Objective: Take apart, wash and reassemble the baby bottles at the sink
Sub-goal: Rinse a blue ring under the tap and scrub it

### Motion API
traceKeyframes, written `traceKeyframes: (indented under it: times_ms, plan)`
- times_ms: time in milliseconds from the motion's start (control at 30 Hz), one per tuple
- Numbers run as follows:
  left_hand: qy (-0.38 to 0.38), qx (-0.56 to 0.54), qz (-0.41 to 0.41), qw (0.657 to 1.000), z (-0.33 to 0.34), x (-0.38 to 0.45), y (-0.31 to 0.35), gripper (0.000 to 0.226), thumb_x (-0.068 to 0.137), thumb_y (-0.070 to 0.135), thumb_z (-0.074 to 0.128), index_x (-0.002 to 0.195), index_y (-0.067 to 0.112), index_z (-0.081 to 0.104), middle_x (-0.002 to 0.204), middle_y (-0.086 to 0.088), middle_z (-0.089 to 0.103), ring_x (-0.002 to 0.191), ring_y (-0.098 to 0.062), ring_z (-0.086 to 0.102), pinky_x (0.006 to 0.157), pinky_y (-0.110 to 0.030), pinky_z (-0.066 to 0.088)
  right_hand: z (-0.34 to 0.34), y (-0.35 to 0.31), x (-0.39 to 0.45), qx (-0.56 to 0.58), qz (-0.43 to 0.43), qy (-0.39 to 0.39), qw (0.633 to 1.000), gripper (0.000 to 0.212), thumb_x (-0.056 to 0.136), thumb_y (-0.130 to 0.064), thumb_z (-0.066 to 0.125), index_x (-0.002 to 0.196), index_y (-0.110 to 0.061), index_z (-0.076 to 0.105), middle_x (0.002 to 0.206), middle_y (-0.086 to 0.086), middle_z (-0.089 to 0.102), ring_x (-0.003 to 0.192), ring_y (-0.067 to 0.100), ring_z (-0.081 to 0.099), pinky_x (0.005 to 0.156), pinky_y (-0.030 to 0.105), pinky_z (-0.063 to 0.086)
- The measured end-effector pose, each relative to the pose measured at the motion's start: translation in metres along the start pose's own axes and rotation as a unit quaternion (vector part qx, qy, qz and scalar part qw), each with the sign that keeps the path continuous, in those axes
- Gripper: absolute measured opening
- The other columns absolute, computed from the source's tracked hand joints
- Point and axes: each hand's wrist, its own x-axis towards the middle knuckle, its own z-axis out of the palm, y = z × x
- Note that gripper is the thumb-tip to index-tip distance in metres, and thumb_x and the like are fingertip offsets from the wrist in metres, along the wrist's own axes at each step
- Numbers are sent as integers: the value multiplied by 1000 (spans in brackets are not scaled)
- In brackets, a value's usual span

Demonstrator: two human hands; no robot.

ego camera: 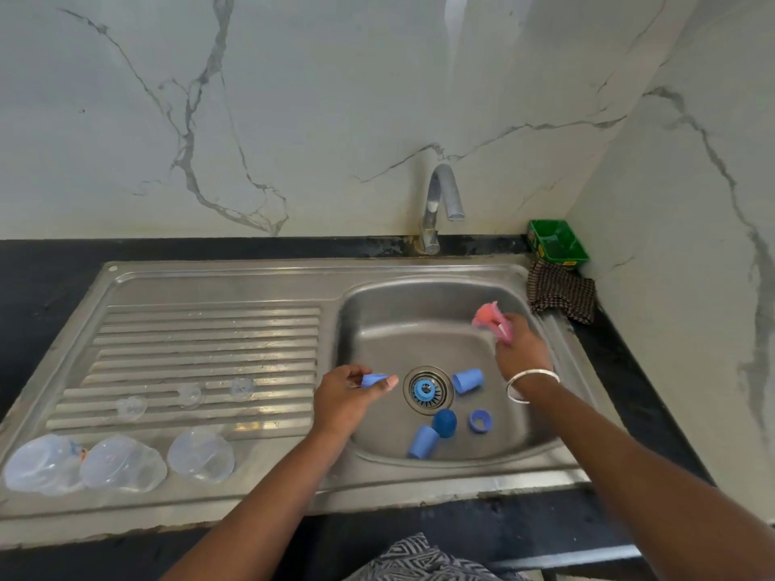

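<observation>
While our left hand pinches a blue cap over the sink basin, our right hand grips a blurred pink scrubber; more blue parts lie near the drain, and three clear bottles rest on the drainboard.

- Black surface running along the marble wall, holding a steel sink unit with ribbed drainboard at left and basin at right.
- On the drainboard's near left corner: three clear bottle bodies in a row, lying down.
- On the ribs behind them: three clear nipples, apart from one another.
- On the basin floor: two light blue caps, a dark blue dome, a blue ring, all near the drain.
- At the surface's far right corner: green tray, checked cloth just in front.
</observation>
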Motion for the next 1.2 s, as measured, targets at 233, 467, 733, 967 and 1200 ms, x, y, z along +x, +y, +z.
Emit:
traceKeyframes:
  times_ms: [233,467,733,967,1200]
  plan:
    - [-19,-6,3,1000,42,10,2,56,41,49,93,85,19,75,75,4,75,79,-14,73,76,-29,54,-44,44,66,-111,2,44,993,62,83,-17,45,145,-17,38,117,23,54,102,40,53,89,40,39]
    - [-7,-35,2,999,85,19,27,30,61,25,95,82,16,75,75,2,76,68,-3,68,71,-24,48,-69,77,108,-168,11,54,984,76,85,-18,66,150,-8,27,129,28,46,112,43,49,98,42,37]
    - [13,-20,-17,1000,122,47,35,47,47,54,91,83,28,75,78,-5,74,81,-18,73,90,-49,56,-55,115,134,-148,8,80,986,78,83,-23,69,149,-22,30,120,21,50,103,42,52,94,45,41]
    - [40,-19,-3,999,145,66,48,44,46,52,90,81,34,71,76,-2,74,80,-20,73,86,-52,57,-44,102,132,-197,17,158,968,76,72,-28,67,143,-23,40,130,19,47,120,41,45,100,53,34]
    - [51,-11,26,998,152,93,63,53,56,24,96,99,26,65,91,3,76,89,-15,73,86,-41,58,-4,38,146,-42,-246,163,955,37,89,-29,55,119,-9,65,119,15,61,108,33,59,91,41,47]
